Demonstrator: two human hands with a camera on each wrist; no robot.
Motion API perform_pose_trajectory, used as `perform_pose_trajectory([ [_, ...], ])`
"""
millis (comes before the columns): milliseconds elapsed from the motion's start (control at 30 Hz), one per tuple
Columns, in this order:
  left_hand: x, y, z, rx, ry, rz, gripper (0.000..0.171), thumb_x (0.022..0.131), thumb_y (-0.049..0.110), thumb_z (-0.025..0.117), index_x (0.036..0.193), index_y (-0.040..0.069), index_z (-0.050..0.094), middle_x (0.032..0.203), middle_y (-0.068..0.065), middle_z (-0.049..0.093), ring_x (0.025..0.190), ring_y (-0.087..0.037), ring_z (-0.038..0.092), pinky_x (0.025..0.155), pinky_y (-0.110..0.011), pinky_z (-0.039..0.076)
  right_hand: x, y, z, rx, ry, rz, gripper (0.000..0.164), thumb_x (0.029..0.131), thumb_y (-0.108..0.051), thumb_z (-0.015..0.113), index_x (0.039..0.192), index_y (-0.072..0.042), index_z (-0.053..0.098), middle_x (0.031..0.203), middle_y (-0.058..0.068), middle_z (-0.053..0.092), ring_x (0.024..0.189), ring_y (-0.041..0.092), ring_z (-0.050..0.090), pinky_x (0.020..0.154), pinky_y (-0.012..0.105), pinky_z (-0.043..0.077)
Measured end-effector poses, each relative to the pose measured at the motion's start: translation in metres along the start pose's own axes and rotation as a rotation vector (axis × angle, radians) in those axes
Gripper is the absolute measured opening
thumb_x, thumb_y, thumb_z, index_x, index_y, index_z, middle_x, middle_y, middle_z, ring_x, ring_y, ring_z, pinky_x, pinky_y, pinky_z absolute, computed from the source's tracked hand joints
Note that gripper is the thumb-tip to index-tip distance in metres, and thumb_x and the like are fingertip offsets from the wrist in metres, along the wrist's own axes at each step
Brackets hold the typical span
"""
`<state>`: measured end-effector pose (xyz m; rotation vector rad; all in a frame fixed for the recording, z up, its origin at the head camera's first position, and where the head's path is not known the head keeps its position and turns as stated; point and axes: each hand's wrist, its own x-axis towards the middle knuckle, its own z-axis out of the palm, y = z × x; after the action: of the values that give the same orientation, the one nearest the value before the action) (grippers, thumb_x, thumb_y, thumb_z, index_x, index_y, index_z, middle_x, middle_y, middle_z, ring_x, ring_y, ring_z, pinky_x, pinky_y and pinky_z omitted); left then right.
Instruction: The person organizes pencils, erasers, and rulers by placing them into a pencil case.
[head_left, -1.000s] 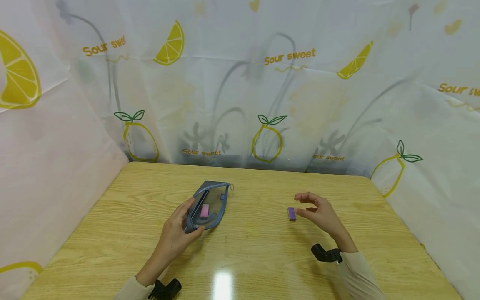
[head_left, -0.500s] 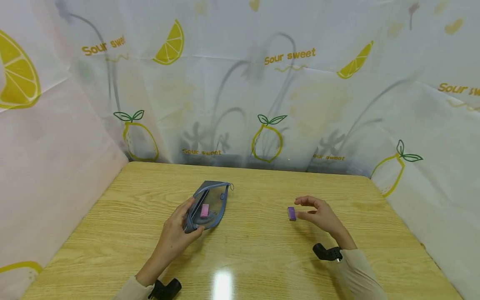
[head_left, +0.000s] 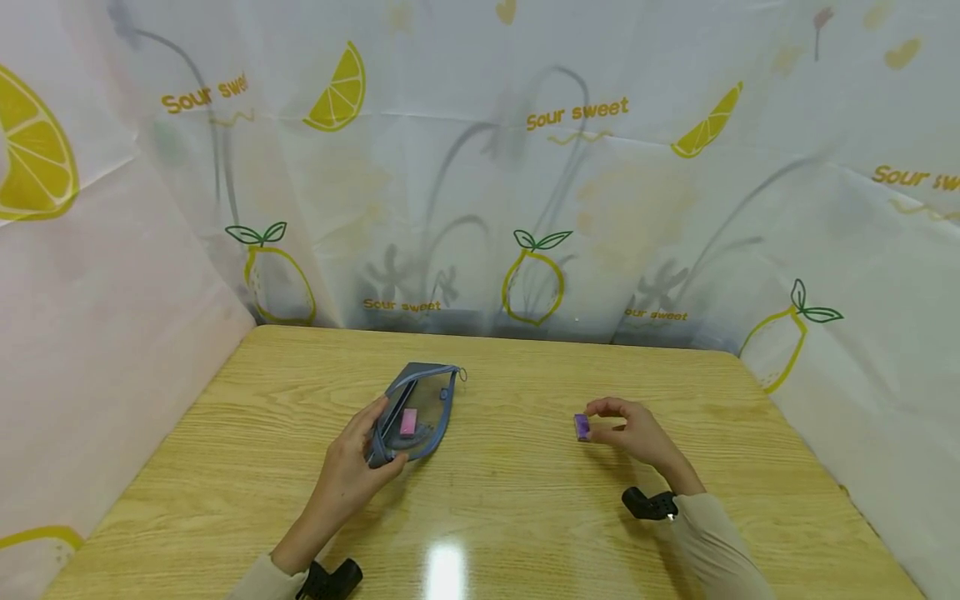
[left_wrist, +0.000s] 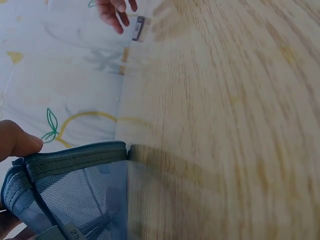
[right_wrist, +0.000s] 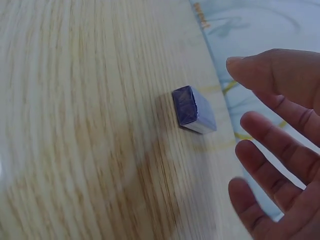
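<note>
My left hand grips a blue-grey mesh zip pouch between thumb and fingers, at the left of the table. The pouch's mouth gapes, and a pink block shows inside it. In the left wrist view, fingers pinch the corner of the pouch beside its zip. A small purple block stands on the table at the right. Close beside it is my right hand, thumb and fingers spread apart. The right wrist view shows a gap between this hand and the purple block.
The wooden table ends at a white curtain printed with lemons, which also stands along both sides. Black wrist cameras sit on both forearms. A bright light reflection lies on the table near the front.
My right hand has moved slightly down and left, nearer to the purple block. The left hand and the pouch have stayed in place.
</note>
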<state>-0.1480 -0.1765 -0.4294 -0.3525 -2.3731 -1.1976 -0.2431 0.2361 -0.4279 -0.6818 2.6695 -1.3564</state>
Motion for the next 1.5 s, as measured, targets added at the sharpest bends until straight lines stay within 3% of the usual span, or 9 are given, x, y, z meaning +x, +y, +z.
perform_pose_trajectory([
  [233, -0.001, -0.002, 0.001, 0.004, 0.002, 0.005, 0.08, 0.068, -0.006, 0.083, 0.138, -0.011, 0.045, 0.137, -0.029, 0.046, 0.109, -0.044, 0.057, 0.074, -0.046, 0.054, 0.002, 0.003, 0.003, 0.039, -0.03, -0.007, 0.024, 0.088, -0.006, 0.071, 0.11, 0.003, 0.066, 0.123, 0.023, 0.058, 0.114, 0.041, 0.053, 0.092, 0.053, 0.045],
  [567, -0.001, -0.002, 0.001, -0.016, 0.0, -0.004, 0.08, 0.068, -0.007, 0.083, 0.138, -0.011, 0.044, 0.138, -0.029, 0.045, 0.111, -0.046, 0.055, 0.076, -0.048, 0.053, 0.007, 0.003, 0.005, 0.018, -0.033, -0.003, 0.023, 0.086, -0.004, 0.072, 0.107, 0.004, 0.067, 0.118, 0.021, 0.062, 0.112, 0.042, 0.055, 0.091, 0.055, 0.045],
  [1100, 0.0, -0.004, 0.001, -0.029, -0.01, -0.019, 0.08, 0.069, -0.006, 0.083, 0.139, -0.011, 0.043, 0.139, -0.029, 0.044, 0.113, -0.046, 0.054, 0.077, -0.048, 0.053, 0.012, 0.01, 0.008, -0.057, -0.026, -0.013, 0.023, 0.081, 0.0, 0.076, 0.102, 0.003, 0.069, 0.118, 0.024, 0.06, 0.105, 0.038, 0.06, 0.085, 0.042, 0.051],
  [1500, 0.0, -0.004, 0.001, -0.024, -0.004, -0.014, 0.079, 0.069, -0.007, 0.083, 0.138, -0.012, 0.044, 0.139, -0.029, 0.045, 0.112, -0.046, 0.055, 0.076, -0.047, 0.053, 0.011, 0.012, 0.01, -0.048, -0.017, -0.014, 0.024, 0.078, 0.002, 0.077, 0.101, 0.003, 0.069, 0.115, 0.022, 0.062, 0.104, 0.038, 0.06, 0.084, 0.039, 0.053],
])
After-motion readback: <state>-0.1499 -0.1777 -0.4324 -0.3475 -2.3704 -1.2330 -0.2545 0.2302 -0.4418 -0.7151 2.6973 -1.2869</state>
